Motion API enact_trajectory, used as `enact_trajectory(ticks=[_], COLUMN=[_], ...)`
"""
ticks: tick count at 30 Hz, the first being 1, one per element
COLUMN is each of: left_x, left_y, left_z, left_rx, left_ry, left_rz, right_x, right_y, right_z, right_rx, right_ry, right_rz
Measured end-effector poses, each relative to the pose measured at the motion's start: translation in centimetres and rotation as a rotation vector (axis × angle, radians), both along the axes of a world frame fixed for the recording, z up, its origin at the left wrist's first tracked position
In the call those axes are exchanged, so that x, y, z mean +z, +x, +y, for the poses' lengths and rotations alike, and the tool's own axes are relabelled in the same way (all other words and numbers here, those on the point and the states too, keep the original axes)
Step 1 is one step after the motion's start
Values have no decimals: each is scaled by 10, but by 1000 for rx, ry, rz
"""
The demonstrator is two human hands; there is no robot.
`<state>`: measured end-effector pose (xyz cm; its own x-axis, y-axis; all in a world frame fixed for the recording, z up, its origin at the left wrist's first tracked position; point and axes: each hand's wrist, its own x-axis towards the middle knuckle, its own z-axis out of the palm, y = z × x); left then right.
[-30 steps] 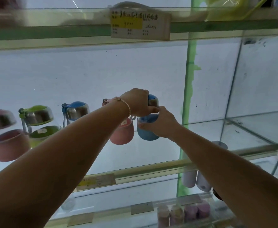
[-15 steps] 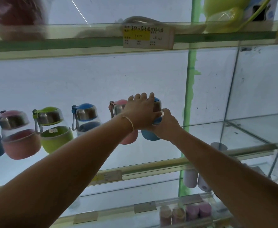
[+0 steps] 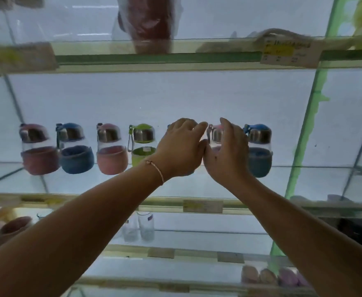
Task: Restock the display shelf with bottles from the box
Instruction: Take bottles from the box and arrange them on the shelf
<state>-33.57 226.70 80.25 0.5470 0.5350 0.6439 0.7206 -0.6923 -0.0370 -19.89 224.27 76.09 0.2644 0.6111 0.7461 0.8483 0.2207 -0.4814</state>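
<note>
Right hand (image 3: 227, 153) grip: fingers near straight, pointing up, laid against the near side of the pink-cap bottle (image 3: 215, 133), not wrapped round it. Left hand (image 3: 180, 151) grip: fingers loosely curved in front of a bottle it almost fully hides. Only a blue strap (image 3: 169, 125) shows at the hand's left edge, so I can't tell if it holds anything. The two thumbs touch between those bottles. Thin bracelet (image 3: 157, 170) on the left wrist.

Bottles: squat, clear glass body, steel collar under a coloured domed cap, carry loop at the side, matching coloured sleeve round the lower half. All upright in one row on the glass shelf (image 3: 304, 183), set back from its front edge.

From the left end:
- pink bottle (image 3: 38, 148)
- blue bottle (image 3: 75, 148)
- second pink bottle (image 3: 111, 148)
- green bottle (image 3: 143, 144)
- the two at the hands
- end blue bottle (image 3: 259, 151), just right of the right hand and nearest the shelf's right end, by the green post (image 3: 304, 133)

Price tag (image 3: 202, 206) sits on the front edge, below the hands. Upper shelf (image 3: 154, 57) carries a red item in a clear bag (image 3: 152, 24). Clear tumblers (image 3: 145, 226) stand on the shelf below.
</note>
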Motion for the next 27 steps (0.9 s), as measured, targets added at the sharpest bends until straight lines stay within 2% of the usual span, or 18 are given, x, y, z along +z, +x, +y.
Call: enact_trajectory(ticks=[9,17,27], left_x=[-7,-19,-47], left_y=[-186,-347,-504], left_z=[-37,-91,-182], left_rx=[237,540,883], left_ry=[-28,-80,-198], left_rz=[-60,-94,-103], right_x=[3,-14,-47], right_y=[-172,-325,-494], right_z=[-4,-18,-60], right_rx=[290,524,843], right_ry=[-44,-111,-193], right_rz=[-41,-90,-63])
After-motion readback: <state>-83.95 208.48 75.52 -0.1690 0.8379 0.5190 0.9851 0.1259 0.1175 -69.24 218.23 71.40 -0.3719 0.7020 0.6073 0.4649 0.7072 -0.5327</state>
